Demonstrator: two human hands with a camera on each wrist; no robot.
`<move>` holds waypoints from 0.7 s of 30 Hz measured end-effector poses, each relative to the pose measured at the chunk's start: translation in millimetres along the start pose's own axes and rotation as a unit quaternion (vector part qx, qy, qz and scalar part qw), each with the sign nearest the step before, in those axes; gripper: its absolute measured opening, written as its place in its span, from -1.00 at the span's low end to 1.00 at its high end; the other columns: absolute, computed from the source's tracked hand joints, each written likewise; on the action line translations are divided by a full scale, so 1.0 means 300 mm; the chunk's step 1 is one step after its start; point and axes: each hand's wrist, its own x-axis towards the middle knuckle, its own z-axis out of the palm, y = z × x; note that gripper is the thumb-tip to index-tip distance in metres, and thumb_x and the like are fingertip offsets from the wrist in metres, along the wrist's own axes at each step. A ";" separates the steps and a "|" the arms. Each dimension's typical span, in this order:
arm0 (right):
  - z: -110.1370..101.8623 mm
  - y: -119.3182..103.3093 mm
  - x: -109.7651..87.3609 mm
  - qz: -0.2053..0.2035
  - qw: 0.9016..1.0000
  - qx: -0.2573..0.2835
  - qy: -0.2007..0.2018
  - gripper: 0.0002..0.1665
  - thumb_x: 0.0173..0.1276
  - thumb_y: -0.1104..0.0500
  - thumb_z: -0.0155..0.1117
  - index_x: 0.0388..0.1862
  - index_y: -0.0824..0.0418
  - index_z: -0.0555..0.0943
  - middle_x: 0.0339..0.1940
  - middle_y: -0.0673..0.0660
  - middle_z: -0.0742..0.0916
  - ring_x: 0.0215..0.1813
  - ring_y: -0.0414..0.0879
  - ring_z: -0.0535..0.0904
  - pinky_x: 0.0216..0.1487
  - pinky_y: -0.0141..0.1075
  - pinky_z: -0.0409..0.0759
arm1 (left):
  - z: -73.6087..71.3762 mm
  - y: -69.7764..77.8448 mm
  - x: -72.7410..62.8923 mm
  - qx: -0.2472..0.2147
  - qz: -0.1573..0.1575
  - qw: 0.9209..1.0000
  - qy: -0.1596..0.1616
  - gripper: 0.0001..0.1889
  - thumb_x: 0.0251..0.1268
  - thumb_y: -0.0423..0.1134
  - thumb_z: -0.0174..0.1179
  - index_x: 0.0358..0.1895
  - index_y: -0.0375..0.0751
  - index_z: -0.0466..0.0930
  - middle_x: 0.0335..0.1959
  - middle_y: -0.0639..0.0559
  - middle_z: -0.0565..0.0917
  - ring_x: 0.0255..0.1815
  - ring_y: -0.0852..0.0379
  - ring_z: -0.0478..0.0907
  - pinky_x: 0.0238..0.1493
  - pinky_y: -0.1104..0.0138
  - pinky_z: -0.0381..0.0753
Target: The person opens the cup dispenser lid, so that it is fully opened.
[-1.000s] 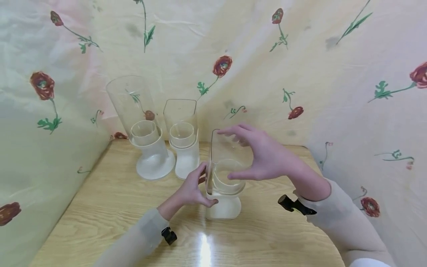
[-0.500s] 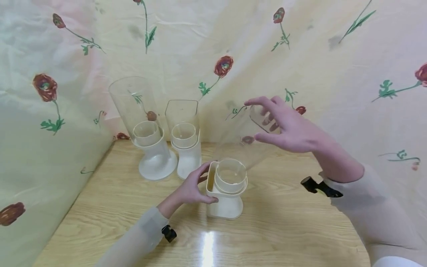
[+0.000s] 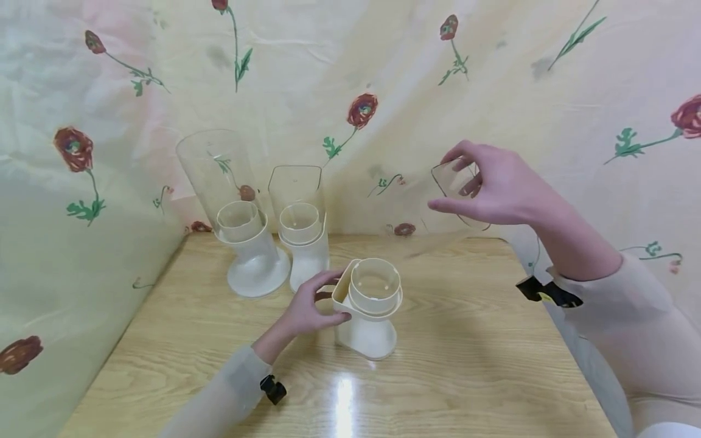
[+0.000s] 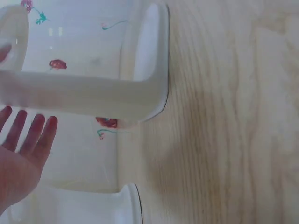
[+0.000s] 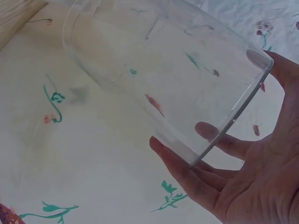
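Note:
In the head view my left hand point(image 3: 306, 309) holds a white stand point(image 3: 368, 333) by the left side of its upper rim, thumb in front and fingers behind. The stand is upright on the table, with a round collar point(image 3: 375, 287) inside its top. Its post and foot point(image 4: 156, 70) show in the left wrist view, fingers beside it. Up and to the right, my right hand point(image 3: 501, 185) grips a clear plastic container point(image 5: 140, 84) round its rimmed end. The container tilts, its other end pointing down and left, apart from the stand.
Two more white stands stand at the back left of the wooden table point(image 3: 465, 365): one with a round clear container point(image 3: 210, 164), one with a squarish clear container point(image 3: 296, 182). A flower-patterned cloth point(image 3: 411, 73) hangs behind and at the sides.
My right hand has taken the clear container off the white stand, up and to the right. The stand has turned slightly in my left hand.

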 end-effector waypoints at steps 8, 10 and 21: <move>0.030 0.046 0.037 0.014 0.999 -0.033 -0.005 -0.10 0.26 -0.36 0.51 0.39 0.12 0.49 0.27 0.28 0.67 -0.05 0.10 0.81 0.02 0.00 0.70 | 0.008 -0.005 -0.015 -0.013 -0.016 0.998 0.053 -0.46 0.11 -0.51 0.52 0.21 -0.34 0.62 0.06 -0.30 0.73 0.04 0.26 0.69 -0.02 0.23 0.87; 0.036 0.057 0.045 0.014 0.999 -0.037 -0.008 -0.09 0.28 -0.37 0.50 0.38 0.14 0.49 0.26 0.28 0.67 -0.09 0.09 0.82 0.06 0.05 0.69 | 0.005 -0.008 -0.008 -0.021 -0.031 0.998 0.058 -0.51 0.15 -0.55 0.47 0.19 -0.38 0.62 0.05 -0.34 0.73 0.03 0.31 0.68 0.00 0.24 0.87; 0.081 0.098 0.071 0.015 0.997 -0.066 -0.032 0.00 0.24 -0.44 0.48 0.35 0.26 0.53 0.29 0.31 0.69 -0.05 0.10 0.76 0.21 0.15 0.63 | -0.010 -0.038 0.013 0.004 -0.046 0.994 0.101 -0.66 0.16 -0.57 0.38 0.03 -0.41 0.67 -0.13 -0.31 0.72 -0.07 0.18 0.66 -0.04 0.30 0.85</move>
